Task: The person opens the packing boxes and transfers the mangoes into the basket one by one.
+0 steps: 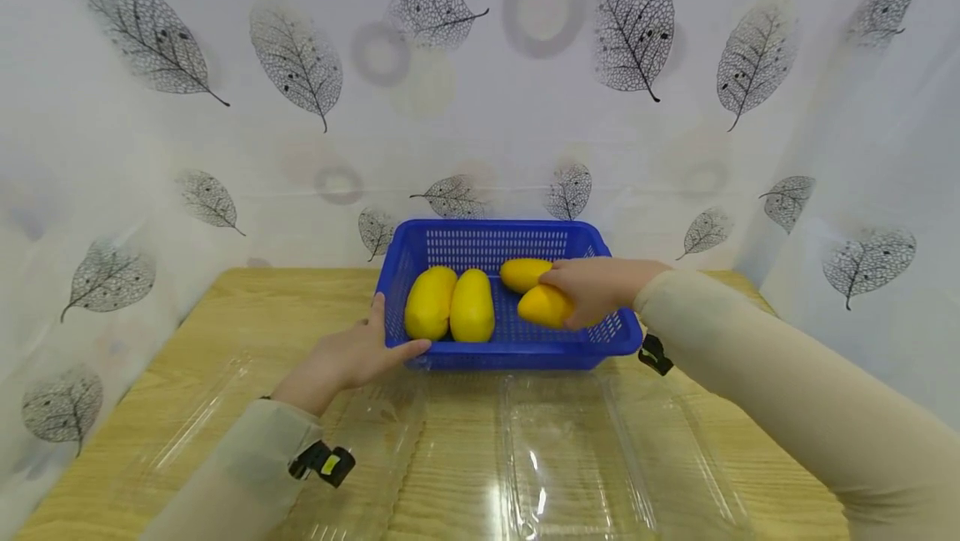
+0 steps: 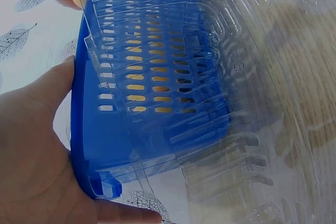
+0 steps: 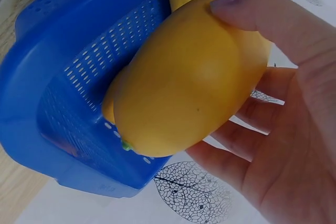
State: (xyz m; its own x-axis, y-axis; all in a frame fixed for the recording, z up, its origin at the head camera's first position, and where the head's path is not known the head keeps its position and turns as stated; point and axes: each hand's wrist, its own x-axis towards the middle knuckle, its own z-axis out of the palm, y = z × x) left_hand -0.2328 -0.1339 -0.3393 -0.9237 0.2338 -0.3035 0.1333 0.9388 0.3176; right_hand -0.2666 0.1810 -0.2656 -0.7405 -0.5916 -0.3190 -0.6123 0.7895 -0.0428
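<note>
A blue perforated basket holds several smooth, yellow oval fruits. Two, a left fruit and its neighbour, lie side by side in the left half. Another yellow fruit lies toward the back. My right hand grips one more yellow fruit in the basket's right half; its small green tip shows in the right wrist view. My left hand touches the basket's front left corner, fingers extended along the left side and thumb along the front rim.
Clear plastic containers lie on the wooden table in front of the basket: an open clamshell at front centre-right and another clear container at front left, under the left forearm. A leaf-patterned white curtain hangs behind the table.
</note>
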